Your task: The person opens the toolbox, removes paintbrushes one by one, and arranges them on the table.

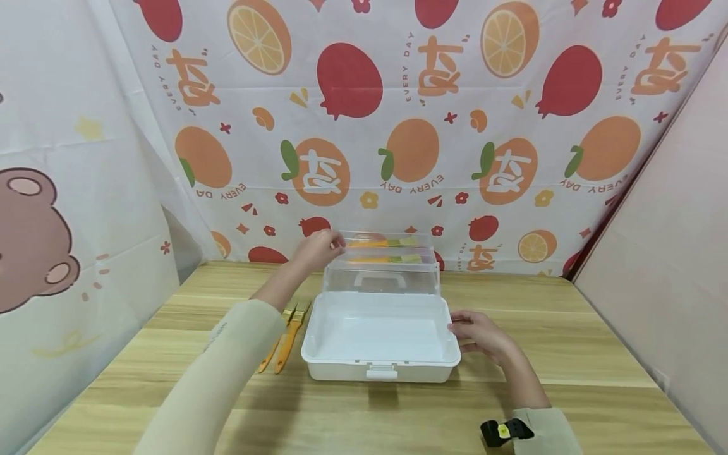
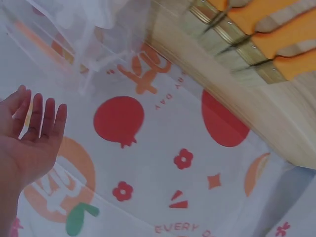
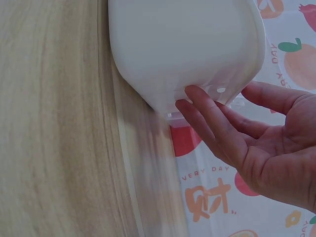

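touching smooth plastic box (image 1: pixel 344 371): right hand (image 1: pixel 482 335), relaxed; left hand (image 1: pixel 318 248), loose, beside clear trays (image 1: pixel 370 266)

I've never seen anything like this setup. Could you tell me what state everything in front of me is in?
White box: open, upright
Clear lid: raised
Front latch: unfastened
Clear trays: raised behind the box
Brushes in trays: lying down
Loose brushes: lying beside the box
Left hand: at the trays, contact unclear
Right hand: touching the box
Fruit-print cloth: hanging
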### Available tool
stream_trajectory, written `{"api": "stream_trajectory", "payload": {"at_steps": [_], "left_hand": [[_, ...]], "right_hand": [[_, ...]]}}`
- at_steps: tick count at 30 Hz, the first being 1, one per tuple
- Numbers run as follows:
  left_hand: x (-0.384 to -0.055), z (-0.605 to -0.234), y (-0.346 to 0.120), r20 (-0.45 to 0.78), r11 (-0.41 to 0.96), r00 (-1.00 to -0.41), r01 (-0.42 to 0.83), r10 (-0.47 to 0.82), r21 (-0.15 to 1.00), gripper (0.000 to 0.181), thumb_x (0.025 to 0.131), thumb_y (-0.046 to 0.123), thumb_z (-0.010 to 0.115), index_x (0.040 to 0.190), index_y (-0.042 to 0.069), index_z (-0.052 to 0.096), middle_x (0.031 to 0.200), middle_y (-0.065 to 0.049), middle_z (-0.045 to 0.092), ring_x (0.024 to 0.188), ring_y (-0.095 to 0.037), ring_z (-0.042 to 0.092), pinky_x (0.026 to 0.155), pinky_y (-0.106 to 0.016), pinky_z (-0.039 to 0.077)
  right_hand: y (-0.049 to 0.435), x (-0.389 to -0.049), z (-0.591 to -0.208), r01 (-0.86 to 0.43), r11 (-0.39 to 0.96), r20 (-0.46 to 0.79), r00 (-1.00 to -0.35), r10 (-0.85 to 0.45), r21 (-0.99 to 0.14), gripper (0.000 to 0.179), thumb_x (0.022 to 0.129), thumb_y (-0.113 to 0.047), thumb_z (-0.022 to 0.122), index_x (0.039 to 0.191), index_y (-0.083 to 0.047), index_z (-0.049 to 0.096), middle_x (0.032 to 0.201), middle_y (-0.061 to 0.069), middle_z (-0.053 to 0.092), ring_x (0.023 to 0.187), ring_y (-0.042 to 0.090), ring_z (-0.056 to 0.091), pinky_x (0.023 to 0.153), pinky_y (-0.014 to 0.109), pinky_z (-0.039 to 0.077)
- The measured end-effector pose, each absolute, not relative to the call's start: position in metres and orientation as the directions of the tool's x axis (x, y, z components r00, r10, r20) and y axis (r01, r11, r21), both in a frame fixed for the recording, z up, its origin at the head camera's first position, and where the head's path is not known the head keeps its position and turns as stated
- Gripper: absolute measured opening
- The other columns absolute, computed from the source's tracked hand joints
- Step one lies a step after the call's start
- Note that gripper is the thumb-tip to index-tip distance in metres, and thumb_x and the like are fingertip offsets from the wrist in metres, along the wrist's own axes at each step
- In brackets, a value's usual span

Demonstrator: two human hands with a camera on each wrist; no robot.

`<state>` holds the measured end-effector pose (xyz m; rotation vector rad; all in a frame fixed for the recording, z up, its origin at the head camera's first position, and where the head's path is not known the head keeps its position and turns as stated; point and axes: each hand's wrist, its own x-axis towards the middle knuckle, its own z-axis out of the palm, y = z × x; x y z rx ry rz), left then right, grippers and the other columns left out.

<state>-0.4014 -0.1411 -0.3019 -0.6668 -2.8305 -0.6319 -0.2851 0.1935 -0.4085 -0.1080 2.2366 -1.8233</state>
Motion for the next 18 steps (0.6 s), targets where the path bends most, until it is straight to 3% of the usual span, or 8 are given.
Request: {"api": "stream_trajectory", "payload": {"at_steps": [7, 12, 15, 18], "left_hand": [[-0.409, -0.301, -0.099, 0.196, 0.816, -0.858, 0.512, 0.474, 0.269, 0.015, 0.089, 0.01, 0.061, 0.101, 0.005, 0.068, 0.094, -0.004, 0.063, 0.086, -0.02, 0.054, 0.076, -0.031, 0.045], [-0.417, -0.303, -0.08, 0.137, 0.819, -0.853, 0.521, 0.503, 0.24, 0.03, 0.087, 0.005, 0.062, 0.116, 0.013, 0.064, 0.089, 0.001, 0.062, 0.083, -0.018, 0.053, 0.075, -0.029, 0.044], [-0.422, -0.302, -0.072, 0.095, 0.825, -0.851, 0.524, 0.516, 0.212, 0.025, 0.086, 0.006, 0.064, 0.11, 0.013, 0.066, 0.084, 0.002, 0.06, 0.081, -0.018, 0.051, 0.073, -0.029, 0.043], [-0.425, -0.299, -0.067, 0.042, 0.841, -0.859, 0.508, 0.51, 0.189, 0.009, 0.084, 0.008, 0.067, 0.093, 0.01, 0.067, 0.085, -0.001, 0.059, 0.082, -0.019, 0.051, 0.073, -0.029, 0.042]], "right_hand": [[0.195, -0.285, -0.407, 0.104, 0.207, -0.15, -0.963, -0.225, -0.973, 0.046, 0.092, -0.011, 0.053, 0.127, 0.014, 0.038, 0.115, 0.02, 0.052, 0.097, 0.025, 0.055, 0.075, 0.042, 0.05], [0.196, -0.285, -0.406, 0.106, 0.207, -0.154, -0.961, -0.231, -0.973, 0.046, 0.092, -0.012, 0.053, 0.128, 0.014, 0.039, 0.113, 0.018, 0.054, 0.099, 0.027, 0.055, 0.076, 0.042, 0.05], [0.196, -0.285, -0.407, 0.097, 0.209, -0.147, -0.96, -0.239, -0.973, 0.047, 0.092, -0.012, 0.053, 0.128, 0.014, 0.038, 0.113, 0.017, 0.054, 0.1, 0.027, 0.055, 0.076, 0.042, 0.05], [0.196, -0.285, -0.407, 0.091, 0.205, -0.141, -0.959, -0.245, -0.975, 0.048, 0.092, -0.013, 0.053, 0.128, 0.014, 0.038, 0.114, 0.018, 0.054, 0.099, 0.026, 0.055, 0.076, 0.042, 0.05]]}}
